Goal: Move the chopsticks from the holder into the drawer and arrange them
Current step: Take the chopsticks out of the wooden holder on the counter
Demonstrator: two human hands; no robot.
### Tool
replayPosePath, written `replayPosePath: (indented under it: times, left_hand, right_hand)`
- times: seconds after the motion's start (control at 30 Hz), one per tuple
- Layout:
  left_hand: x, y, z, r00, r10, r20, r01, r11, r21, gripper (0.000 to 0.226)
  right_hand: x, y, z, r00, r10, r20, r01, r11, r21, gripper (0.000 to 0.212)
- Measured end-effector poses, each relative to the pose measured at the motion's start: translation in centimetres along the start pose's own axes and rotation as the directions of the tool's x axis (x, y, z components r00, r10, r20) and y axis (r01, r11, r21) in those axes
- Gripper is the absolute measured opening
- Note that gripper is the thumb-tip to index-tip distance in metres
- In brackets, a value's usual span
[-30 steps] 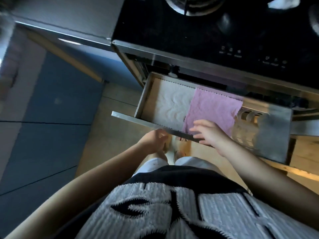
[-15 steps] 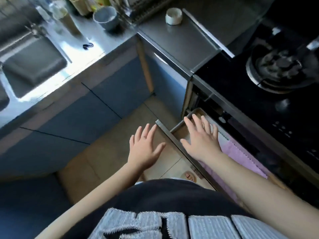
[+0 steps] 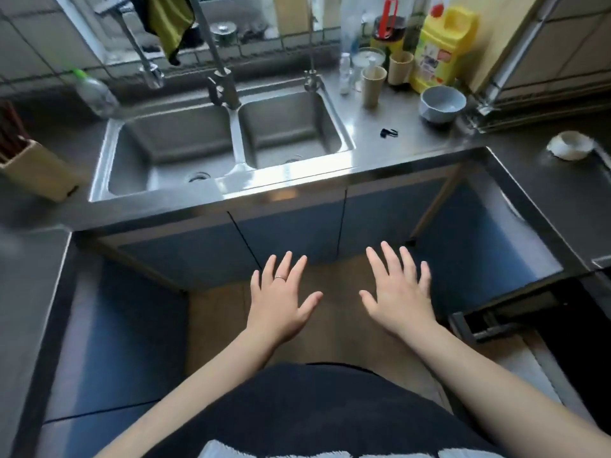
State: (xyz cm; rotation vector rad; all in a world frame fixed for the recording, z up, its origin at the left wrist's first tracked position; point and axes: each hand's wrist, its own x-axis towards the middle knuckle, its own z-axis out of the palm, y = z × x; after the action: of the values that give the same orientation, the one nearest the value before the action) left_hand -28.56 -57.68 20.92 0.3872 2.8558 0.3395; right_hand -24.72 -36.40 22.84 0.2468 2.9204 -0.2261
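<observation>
A beige chopstick holder stands on the counter at the far left, with dark reddish chopsticks sticking out of its top. My left hand and my right hand hover with fingers spread over the floor in front of the sink cabinet, holding nothing. A corner of the open drawer shows at the lower right edge; its inside is out of view.
A steel double sink fills the counter ahead, with taps behind it. To its right stand two beige cups, a yellow bottle, a grey bowl and a white roll. Blue cabinet doors lie below.
The view has swung left from the drawer and stove to the sink. Both hands left the drawer front and now hover open over the floor.
</observation>
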Motion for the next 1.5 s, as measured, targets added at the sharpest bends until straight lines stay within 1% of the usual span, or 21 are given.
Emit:
replayPosePath:
  times: [0.1, 0.2, 0.3, 0.4, 0.5, 0.63, 0.73, 0.93, 1.03, 1.13, 1.27, 1.3, 1.37, 1.5]
  left_hand:
    - [-0.1, -7.2, -2.7, 0.992, -0.119, -0.039, 0.119, 0.993, -0.016, 0.071]
    - [-0.8, -13.2, -5.0, 0.963, -0.257, -0.082, 0.252, 0.966, -0.061, 0.072]
    - [-1.3, -18.0, -6.6, 0.916, -0.382, -0.122, 0.367, 0.921, -0.129, 0.073]
    - [-1.2, -22.2, -7.9, 0.853, -0.495, -0.169, 0.455, 0.861, -0.225, 0.074]
    - [-0.7, -25.8, -9.3, 0.792, -0.577, -0.199, 0.516, 0.808, -0.285, 0.073]
    - [1.4, -30.0, -11.6, 0.709, -0.659, -0.251, 0.577, 0.747, -0.331, 0.072]
    - [3.8, -32.8, -13.6, 0.657, -0.701, -0.276, 0.607, 0.710, -0.357, 0.071]
    - [7.6, -37.4, -17.3, 0.542, -0.789, -0.291, 0.641, 0.612, -0.464, 0.070]
    - [9.2, -39.5, -18.8, 0.488, -0.824, -0.288, 0.631, 0.562, -0.535, 0.070]
    - [10.3, -41.8, -20.1, 0.444, -0.856, -0.263, 0.593, 0.501, -0.630, 0.071]
    - [12.6, -45.7, -22.4, 0.410, -0.887, -0.213, 0.534, 0.422, -0.733, 0.072]
    - [13.3, -46.8, -23.1, 0.408, -0.890, -0.204, 0.509, 0.407, -0.759, 0.072]
    - [14.7, -48.9, -24.3, 0.416, -0.888, -0.196, 0.449, 0.388, -0.805, 0.072]
    - [17.4, -52.7, -26.7, 0.452, -0.875, -0.172, 0.360, 0.355, -0.863, 0.074]
  right_hand:
    - [3.4, -7.7, 0.0, 0.993, -0.118, -0.002, 0.118, 0.993, -0.018, 0.076]
    - [6.1, -14.6, -0.6, 0.968, -0.249, -0.013, 0.249, 0.968, -0.026, 0.074]
    - [8.6, -20.7, -1.6, 0.929, -0.370, -0.023, 0.370, 0.929, -0.015, 0.073]
    - [11.0, -25.9, -2.4, 0.872, -0.489, -0.029, 0.489, 0.872, -0.012, 0.072]
    - [13.8, -30.5, -2.8, 0.811, -0.585, -0.025, 0.585, 0.811, -0.021, 0.071]
    - [18.3, -35.7, -3.3, 0.745, -0.666, -0.020, 0.666, 0.746, -0.032, 0.068]
    - [22.1, -39.5, -4.0, 0.698, -0.715, -0.027, 0.715, 0.699, -0.026, 0.067]
    - [29.2, -46.7, -6.2, 0.591, -0.807, -0.019, 0.807, 0.591, -0.006, 0.066]
    - [31.6, -50.2, -7.1, 0.557, -0.830, -0.011, 0.829, 0.556, 0.060, 0.068]
    - [33.2, -53.2, -7.5, 0.549, -0.836, -0.002, 0.826, 0.542, 0.154, 0.070]
    - [35.5, -57.2, -7.6, 0.542, -0.840, -0.001, 0.805, 0.519, 0.287, 0.072]
    - [36.0, -58.2, -7.6, 0.548, -0.836, -0.004, 0.795, 0.520, 0.313, 0.074]
    - [37.0, -60.2, -7.6, 0.583, -0.813, 0.010, 0.751, 0.543, 0.376, 0.077]
    - [38.6, -64.1, -7.3, 0.677, -0.731, 0.078, 0.576, 0.593, 0.562, 0.084]
